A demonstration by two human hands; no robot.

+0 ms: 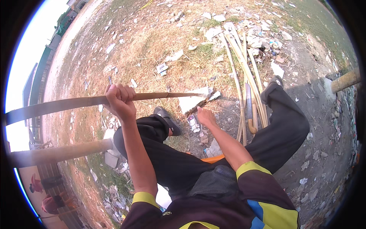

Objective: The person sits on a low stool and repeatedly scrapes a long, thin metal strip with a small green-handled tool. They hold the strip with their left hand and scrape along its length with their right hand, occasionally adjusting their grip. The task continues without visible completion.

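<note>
My left hand (121, 100) is wrapped round a long, flat bamboo strip (152, 96). The strip runs level from the far left edge to above a whitish slab (190, 103) on the ground. My right hand (207, 116) is closed, just below and right of the strip's thin end; whether it holds anything is hidden. Between my feet, towards the right, several pale split bamboo strips (240, 53) lie side by side on the ground. A large knife (249, 101) with a dark blade and a curved wooden handle (252, 126) rests on them.
A thick bamboo pole (61, 152) extends at my left and another pole section (345, 81) shows at my right. My sandalled feet stand apart on dry, littered ground. Scraps of paper and debris (263, 42) lie ahead. Two people in red (51, 204) are at the lower left.
</note>
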